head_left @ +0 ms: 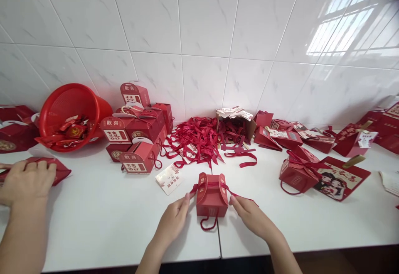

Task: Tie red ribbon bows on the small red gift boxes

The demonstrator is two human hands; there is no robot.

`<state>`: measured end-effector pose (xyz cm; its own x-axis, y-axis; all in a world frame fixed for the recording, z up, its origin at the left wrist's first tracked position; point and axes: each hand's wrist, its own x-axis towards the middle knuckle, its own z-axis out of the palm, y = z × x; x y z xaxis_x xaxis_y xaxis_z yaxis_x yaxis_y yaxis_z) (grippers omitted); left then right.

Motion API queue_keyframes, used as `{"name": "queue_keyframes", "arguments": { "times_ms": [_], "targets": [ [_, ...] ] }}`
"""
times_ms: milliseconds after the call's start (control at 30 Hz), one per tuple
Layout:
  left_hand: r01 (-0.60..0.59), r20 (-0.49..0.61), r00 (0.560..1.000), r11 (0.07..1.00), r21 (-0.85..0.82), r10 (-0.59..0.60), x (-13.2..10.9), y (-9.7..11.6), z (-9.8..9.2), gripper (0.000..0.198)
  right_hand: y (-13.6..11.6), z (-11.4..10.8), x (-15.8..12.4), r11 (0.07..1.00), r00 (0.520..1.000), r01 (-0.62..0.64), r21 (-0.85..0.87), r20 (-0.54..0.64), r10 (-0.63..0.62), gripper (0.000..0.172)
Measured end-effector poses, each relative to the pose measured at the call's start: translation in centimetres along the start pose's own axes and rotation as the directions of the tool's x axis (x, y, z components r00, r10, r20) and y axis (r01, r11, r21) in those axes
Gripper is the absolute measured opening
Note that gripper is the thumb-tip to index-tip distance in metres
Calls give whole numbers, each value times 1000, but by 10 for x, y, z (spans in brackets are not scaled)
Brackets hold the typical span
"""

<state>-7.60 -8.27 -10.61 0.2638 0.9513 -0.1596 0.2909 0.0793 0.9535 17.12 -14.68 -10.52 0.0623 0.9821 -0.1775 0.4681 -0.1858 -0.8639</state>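
A small red gift box (212, 201) stands in front of me, its side flaps folded up and a cord handle (209, 226) hanging at the front. Dark red ribbon (213, 185) runs across its top through the flaps and out on both sides. My left hand (173, 221) pinches one ribbon end at the box's left. On the other side, my right hand (253, 216) has the opposite end between thumb and fingers. A printed card (169, 178) lies just beyond my left hand.
Stacked red boxes (137, 128), a tipped red basket (71, 99) with packets, a ribbon heap (199, 139) and an open carton (249, 128) line the wall. More boxes (299, 170) stand right. Another person's hand (28, 180) rests on a red item at left.
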Motion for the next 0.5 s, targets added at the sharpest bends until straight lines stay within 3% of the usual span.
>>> {"name": "queue_keyframes", "arguments": {
  "times_ms": [67, 133, 233, 300, 333, 400, 500],
  "targets": [
    [57, -4, 998, 973, -225, -59, 9, 2, 8, 43, 4, 14, 5, 983, 992, -64, 175, -92, 81, 52],
    [115, 16, 992, 884, -453, -122, 18, 6, 12, 44, 9, 22, 11, 887, 972, -73, 456, -168, 167, 50],
    [302, 225, 953, 581, -756, -202, 30, 15, 9, 33, 14, 27, 18, 562, 962, 26, 827, -173, 211, 41],
    [418, 352, 904, 325, -848, -243, 35, 21, 6, 21, 15, 26, 21, 330, 970, 67, 941, -138, 198, 28],
    [437, 371, 890, 260, -861, -266, 37, 23, 5, 15, 14, 26, 22, 230, 973, 70, 971, -117, 199, 21],
    [428, 356, 883, 217, -877, -306, 38, 26, 3, 10, 13, 24, 22, 66, 971, 75, 995, -88, 222, 12],
    [407, 334, 889, 206, -890, -314, 35, 29, 2, 19, 8, 22, 22, -74, 961, 93, 993, -70, 269, 11]
  ]
}}
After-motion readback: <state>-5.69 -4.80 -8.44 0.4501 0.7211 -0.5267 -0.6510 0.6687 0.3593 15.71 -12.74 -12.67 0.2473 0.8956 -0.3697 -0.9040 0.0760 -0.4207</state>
